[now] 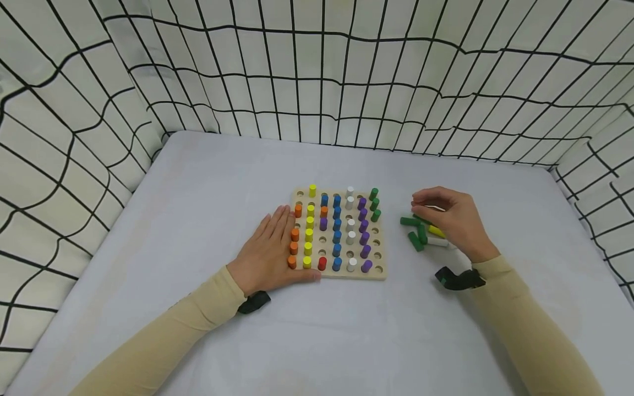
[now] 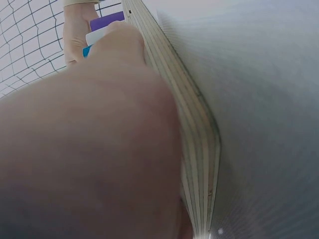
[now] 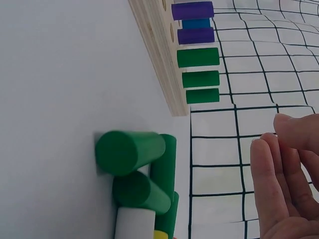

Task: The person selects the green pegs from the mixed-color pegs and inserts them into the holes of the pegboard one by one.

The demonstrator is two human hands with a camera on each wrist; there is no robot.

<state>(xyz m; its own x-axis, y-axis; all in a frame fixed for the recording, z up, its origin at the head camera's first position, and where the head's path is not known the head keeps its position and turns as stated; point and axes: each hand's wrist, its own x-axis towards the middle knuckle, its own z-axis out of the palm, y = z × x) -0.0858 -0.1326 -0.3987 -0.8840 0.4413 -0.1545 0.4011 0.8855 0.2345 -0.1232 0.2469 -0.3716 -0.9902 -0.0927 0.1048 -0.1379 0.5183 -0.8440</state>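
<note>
The wooden pegboard [image 1: 358, 258] lies near the middle of the white table [image 1: 346, 335], well apart from the table's far edge, where a white wall with black grid lines [image 1: 342, 99] rises. White tabletop runs from the board's near edge toward the viewer, and a narrower strip of it separates the board's right edge from a small pile of loose pegs.

In that pile, green cylindrical pegs [image 1: 409, 221] lie with a yellow peg [image 1: 436, 231] and a white peg [image 1: 437, 241]. The right hand hides part of the pile, so its full count cannot be told; the right wrist view crops it at the bottom. The table's near edge is out of frame. In the left wrist view, the blurred left hand covers most of the board.

The left hand [image 1: 269, 253] lies flat, fingers straight along the board's left edge beside the orange pegs [image 1: 294, 234], thumb stretched along its near edge. The right hand [image 1: 455, 217] hovers over the pile, fingers loosely bent toward the thumb, with nothing visible in its grasp. At the board's far right corner, three green pegs in the board [image 1: 375, 204] stand upright.
</note>
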